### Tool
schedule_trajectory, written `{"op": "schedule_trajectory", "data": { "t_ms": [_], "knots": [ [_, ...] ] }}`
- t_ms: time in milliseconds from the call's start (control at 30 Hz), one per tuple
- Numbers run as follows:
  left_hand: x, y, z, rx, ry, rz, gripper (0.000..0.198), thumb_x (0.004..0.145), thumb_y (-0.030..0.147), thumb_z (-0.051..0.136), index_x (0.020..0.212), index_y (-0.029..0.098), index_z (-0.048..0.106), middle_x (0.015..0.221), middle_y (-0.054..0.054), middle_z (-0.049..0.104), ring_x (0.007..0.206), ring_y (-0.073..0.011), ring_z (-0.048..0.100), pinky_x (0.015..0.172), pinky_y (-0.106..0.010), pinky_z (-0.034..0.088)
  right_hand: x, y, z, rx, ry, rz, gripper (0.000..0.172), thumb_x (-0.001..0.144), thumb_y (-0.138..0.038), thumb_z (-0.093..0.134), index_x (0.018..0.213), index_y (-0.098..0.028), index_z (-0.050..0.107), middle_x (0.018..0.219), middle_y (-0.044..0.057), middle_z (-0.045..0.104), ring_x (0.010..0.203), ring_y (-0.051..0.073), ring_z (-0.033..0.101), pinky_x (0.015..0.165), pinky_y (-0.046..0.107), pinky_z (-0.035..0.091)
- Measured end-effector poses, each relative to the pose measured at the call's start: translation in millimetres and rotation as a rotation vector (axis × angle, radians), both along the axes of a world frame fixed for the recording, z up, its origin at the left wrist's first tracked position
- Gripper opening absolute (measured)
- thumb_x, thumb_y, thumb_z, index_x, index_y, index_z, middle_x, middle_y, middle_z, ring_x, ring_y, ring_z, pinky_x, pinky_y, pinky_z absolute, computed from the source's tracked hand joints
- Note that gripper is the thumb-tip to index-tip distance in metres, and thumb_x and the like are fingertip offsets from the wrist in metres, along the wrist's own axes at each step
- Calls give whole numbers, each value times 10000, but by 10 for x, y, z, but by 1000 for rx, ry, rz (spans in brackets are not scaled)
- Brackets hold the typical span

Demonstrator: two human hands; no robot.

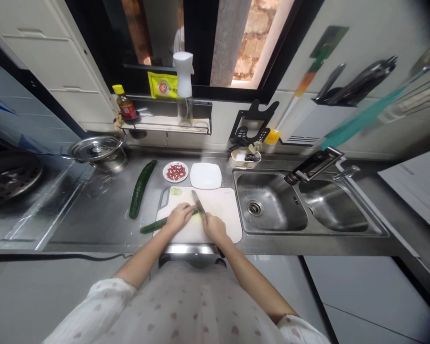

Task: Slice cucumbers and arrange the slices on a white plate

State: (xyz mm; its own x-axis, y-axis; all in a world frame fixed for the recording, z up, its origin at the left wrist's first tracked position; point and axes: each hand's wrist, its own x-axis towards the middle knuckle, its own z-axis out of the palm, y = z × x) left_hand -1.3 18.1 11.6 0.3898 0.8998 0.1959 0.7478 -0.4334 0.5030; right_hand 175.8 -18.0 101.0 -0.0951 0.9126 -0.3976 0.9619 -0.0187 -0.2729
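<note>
On the white cutting board [222, 210], my left hand [178, 217] is closed over a dark green cucumber [154, 225], whose far end sticks out past the board's left edge. My right hand [214, 226] grips a knife [198, 202], its blade across the cucumber's right end, close to my left fingertips. Cucumber slices [176, 191] lie at the board's upper left. A second, whole cucumber [142, 189] rests on the steel counter left of the board. Behind the board are a white plate of chopped red pieces [176, 172] and a bare white plate [205, 176].
A double sink [272, 203] with a black faucet [308, 167] adjoins the board's right side. At the back left stands a lidded steel pot [103, 152]. A small white caddy [244, 159] sits behind the sink. Bottles stand on a wall shelf [165, 123].
</note>
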Motion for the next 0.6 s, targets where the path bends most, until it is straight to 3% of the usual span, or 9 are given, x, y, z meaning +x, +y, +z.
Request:
{"op": "schedule_trajectory", "data": {
  "t_ms": [600],
  "knots": [
    [11,0,-4,-6,-2,3,320,926,285,462,1199,271,629,971,-55,607,906,-167,539,822,-288,450,-65,15,0,15,-41,22,344,959,-247,295,1115,-139,581,967,148,690,922,227,651,754,301,444]
  ]
}}
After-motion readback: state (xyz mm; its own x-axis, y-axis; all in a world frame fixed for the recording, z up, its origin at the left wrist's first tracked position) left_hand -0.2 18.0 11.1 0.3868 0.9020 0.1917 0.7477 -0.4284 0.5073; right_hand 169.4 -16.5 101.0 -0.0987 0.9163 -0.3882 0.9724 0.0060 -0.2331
